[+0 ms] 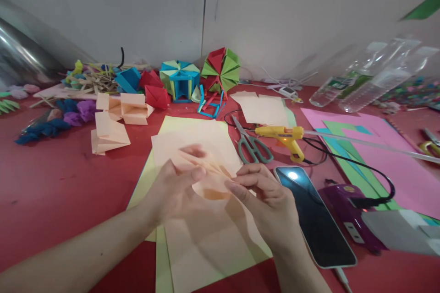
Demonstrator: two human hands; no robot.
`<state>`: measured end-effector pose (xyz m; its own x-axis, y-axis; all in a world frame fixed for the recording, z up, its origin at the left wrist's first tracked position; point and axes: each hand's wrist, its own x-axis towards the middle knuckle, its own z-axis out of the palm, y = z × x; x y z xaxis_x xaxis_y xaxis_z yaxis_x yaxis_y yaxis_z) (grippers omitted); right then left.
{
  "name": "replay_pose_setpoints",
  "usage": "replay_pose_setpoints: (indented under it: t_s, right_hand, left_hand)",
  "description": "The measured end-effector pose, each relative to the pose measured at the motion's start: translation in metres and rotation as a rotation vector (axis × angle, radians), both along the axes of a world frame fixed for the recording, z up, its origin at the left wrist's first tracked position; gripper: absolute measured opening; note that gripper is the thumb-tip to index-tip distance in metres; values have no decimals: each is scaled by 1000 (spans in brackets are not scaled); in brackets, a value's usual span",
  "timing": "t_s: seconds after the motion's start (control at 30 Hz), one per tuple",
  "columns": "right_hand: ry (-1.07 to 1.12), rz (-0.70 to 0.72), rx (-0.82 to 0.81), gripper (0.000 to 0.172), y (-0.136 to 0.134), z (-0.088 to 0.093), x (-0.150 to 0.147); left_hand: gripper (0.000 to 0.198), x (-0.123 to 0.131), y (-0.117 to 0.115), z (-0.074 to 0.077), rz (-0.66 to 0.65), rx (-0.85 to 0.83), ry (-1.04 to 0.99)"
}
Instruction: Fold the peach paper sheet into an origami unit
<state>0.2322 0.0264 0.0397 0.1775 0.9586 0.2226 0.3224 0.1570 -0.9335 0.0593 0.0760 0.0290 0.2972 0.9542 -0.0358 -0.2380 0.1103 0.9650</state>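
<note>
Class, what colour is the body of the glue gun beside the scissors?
The glue gun has a yellow body, seen in the head view.

The light is soft and a bit dim, and it seems to come from above. A bright white spot shines on the phone, right of the middle. The metal tube at the upper left has shiny streaks. Soft shadows fall on the pale sheet under the hands. The folded paper they hold looks blurry. At the upper right, the bottles look stretched and lean over.
</note>
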Motion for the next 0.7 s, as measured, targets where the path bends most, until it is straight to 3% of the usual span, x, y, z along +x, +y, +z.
replay_pose_setpoints:
  t_s: [0.07, 0.1, 0.17, 0.23, 0.4, 0.5, 0.6, 0.7]
  right_hand:
    - [-53, -20, 19, 7, 0, 3, 0]
    - [-83, -18, 28, 8, 0, 6, 0]
    - [-150, 4, 51, 8, 0, 10, -2]
    - [-221, 31, 69, 8, -2, 15, -5]
    - [-359, 72, 142, 8, -8, 25, -10]
    - [-453, 115, 224, 10, -13, 36, -17]
    - [-525, 138, 291, 13, -16, 46, -24]
    - [-486, 147, 287, 9, -14, 47, -26]
  left_hand:
    - [54, -6, 3, 9, 254, 470, 202]
    - [66, -9, 3, 15, 269, 720, 329]
    - [46, -15, 1, 30, 139, 1096, 646]
    - [26, -19, -6, 46, 48, 1286, 886]
    - [24, -29, -27, 70, 187, 1445, 1006]
    - [25, -30, -31, 68, 64, 1499, 1061]
    - [11, -26, -23, 58, -87, 1374, 1050]
    - [15, -23, -12, 52, -138, 1189, 895]
